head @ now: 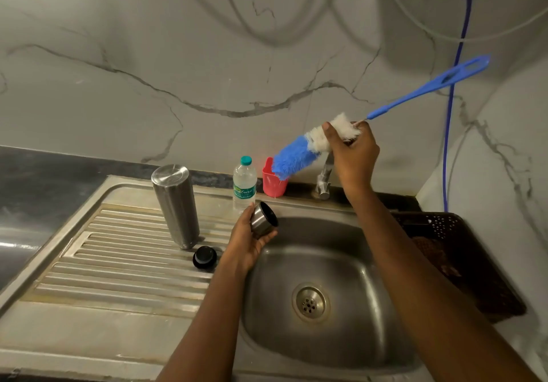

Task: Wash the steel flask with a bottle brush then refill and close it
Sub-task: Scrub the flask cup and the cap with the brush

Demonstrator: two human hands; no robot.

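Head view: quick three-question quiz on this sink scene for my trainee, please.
1. True or false: the steel flask stands on the drainboard, in neither hand.
2. The left hand holds: A) steel cap B) water bottle C) black stopper.
3. Which part of the bottle brush does the right hand grip?
Key: 1 true; 2 A; 3 the white bristles, not the blue handle.

A grey-veined white wall [207, 55] rises behind the dark counter [44, 168] — a blue hose [462, 26] hangs down it at right. A steel sink [275, 337] with ribbed drainboard [118, 263] sits in the counter.
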